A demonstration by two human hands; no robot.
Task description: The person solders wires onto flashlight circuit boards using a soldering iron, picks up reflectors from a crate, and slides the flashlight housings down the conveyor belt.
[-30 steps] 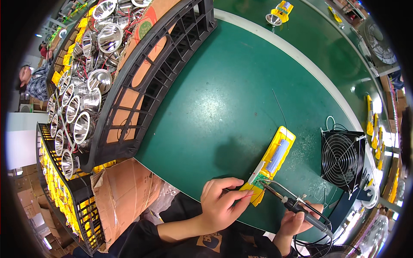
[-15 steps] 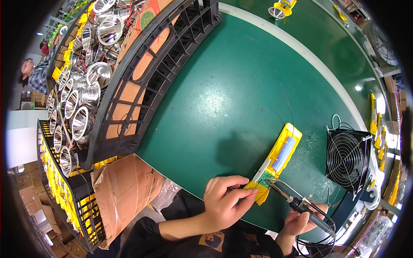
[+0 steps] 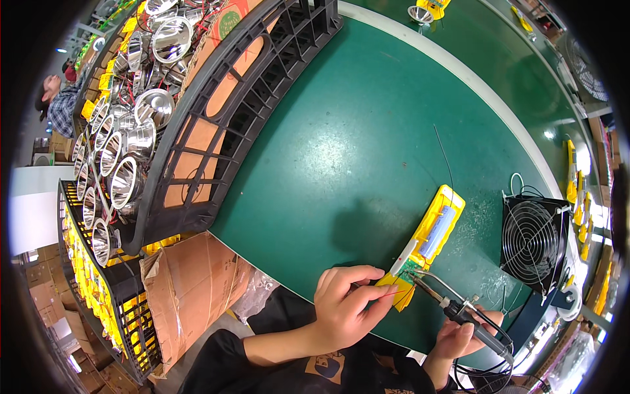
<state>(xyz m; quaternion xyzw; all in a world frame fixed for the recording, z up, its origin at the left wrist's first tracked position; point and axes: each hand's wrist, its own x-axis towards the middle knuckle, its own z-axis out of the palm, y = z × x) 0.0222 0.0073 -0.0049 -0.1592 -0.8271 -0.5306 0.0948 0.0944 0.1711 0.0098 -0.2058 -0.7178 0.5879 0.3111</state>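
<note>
An open yellow plastic housing [image 3: 453, 198] lies tilted on the green table. Inside it sit a blue cylindrical battery cell [image 3: 436, 232] and, at the near end, a small green circuit board [image 3: 409, 270]. Thumb and forefinger of my left hand [image 3: 344, 307] are pinched on a thin red wire [image 3: 401, 291] beside the board. A black soldering iron [image 3: 467, 316] is gripped in my right hand [image 3: 457, 337], its tip meeting the board; a curved metal tube runs alongside it. One dark wire [image 3: 443, 152] sticks out from the housing's far end.
At left, a black plastic crate [image 3: 226, 141] is heaped with silver reflector cups [image 3: 172, 41]. Below it are a cardboard sheet [image 3: 193, 289] and a crate of yellow parts [image 3: 98, 289]. A black fan [image 3: 533, 240] stands right of the housing. More yellow housings [image 3: 571, 174] lie beyond the pale rim.
The whole view has shifted slightly, moving most things a little to the right. Both hands keep their grips, and the iron's tip stays at the board.
</note>
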